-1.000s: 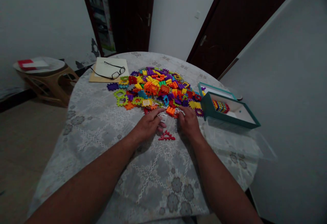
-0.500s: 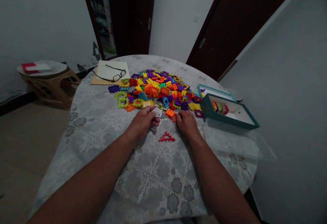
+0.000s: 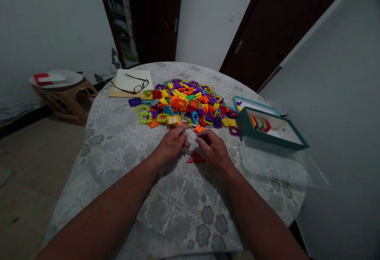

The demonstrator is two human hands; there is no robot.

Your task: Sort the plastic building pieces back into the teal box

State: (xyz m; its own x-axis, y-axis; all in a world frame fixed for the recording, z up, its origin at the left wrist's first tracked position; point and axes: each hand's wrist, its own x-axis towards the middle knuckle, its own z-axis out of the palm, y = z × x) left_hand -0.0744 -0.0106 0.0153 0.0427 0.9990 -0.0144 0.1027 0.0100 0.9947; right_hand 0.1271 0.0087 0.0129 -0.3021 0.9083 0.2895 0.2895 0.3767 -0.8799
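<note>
Between my two hands is a white lattice-like plastic piece (image 3: 190, 135). My left hand (image 3: 173, 143) is closed around its left side, thumb on top. The fingers of my right hand (image 3: 212, 146) pinch at its right edge; whether they also hold a smaller part is hidden. Just below lies a red triangular toothed piece (image 3: 196, 158), partly covered by my right hand. An orange ribbed piece (image 3: 200, 128) rests right behind the fingers, at the near edge of a heap of colourful plastic building pieces (image 3: 181, 99).
Black-framed glasses (image 3: 138, 88) lie on a pale folder (image 3: 121, 81) at the back left. On the right stands a green box (image 3: 274, 137) with a beaded-looking colourful item inside, beside a clear plastic cover (image 3: 273, 161). A patterned cloth (image 3: 175, 208) covers the table.
My right hand has moved left from beside the orange piece to the white piece in my left hand. The view has shifted slightly.
</note>
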